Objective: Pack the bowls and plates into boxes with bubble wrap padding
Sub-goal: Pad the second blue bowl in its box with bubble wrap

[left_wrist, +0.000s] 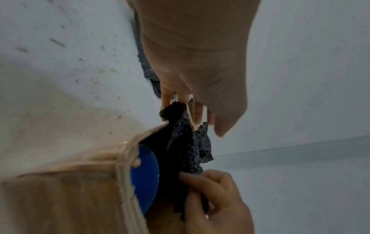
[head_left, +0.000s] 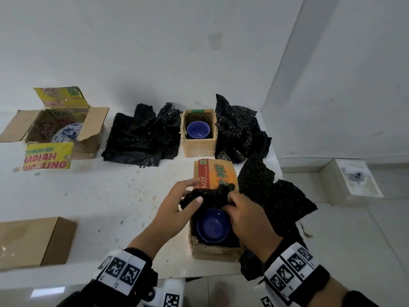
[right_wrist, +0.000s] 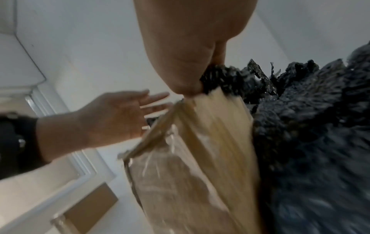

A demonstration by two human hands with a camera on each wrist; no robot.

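Note:
A small cardboard box (head_left: 215, 251) stands near the table's front edge, lined with black bubble wrap (head_left: 210, 194). A dark blue bowl (head_left: 212, 224) sits upright inside it. My right hand (head_left: 232, 199) pinches a bunched fold of the wrap above the bowl's far rim. My left hand (head_left: 194, 191) has straight fingers, its thumb lying on the same fold. The left wrist view shows the bowl (left_wrist: 145, 178), the wrap (left_wrist: 184, 142) and the right hand (left_wrist: 200, 178) curled round it. In the right wrist view the left hand (right_wrist: 152, 101) is spread beside the box (right_wrist: 200, 142).
A second box (head_left: 199, 147) with a blue bowl (head_left: 198, 129) stands further back between piles of black wrap (head_left: 141, 138). At far left an open box (head_left: 84, 142) holds a blue-and-white plate (head_left: 66, 132). A flat box (head_left: 37, 240) lies front left. The wrap sheet (head_left: 276, 202) hangs over the table's right edge.

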